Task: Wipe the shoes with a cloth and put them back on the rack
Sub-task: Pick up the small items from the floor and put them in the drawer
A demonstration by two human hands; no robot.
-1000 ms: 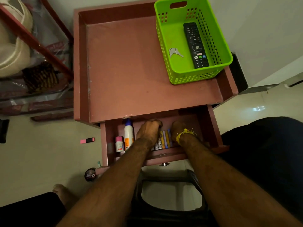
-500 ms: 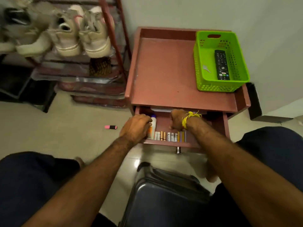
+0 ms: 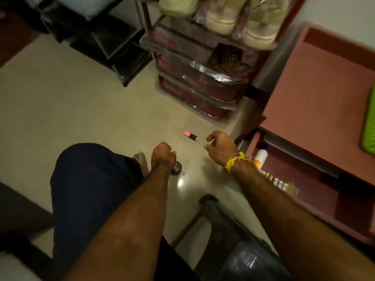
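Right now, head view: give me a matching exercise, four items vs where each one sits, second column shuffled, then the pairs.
Things:
1. pink highlighter
2. cream sneakers
3. white bottle
4. green basket

Places:
A. top of the brown table, at the right edge of the view
B. bare floor, just beyond the two hands
C. inside the open drawer
D. top shelf of the shoe rack

Pairs: 1-B, 2-D, 3-C, 4-A
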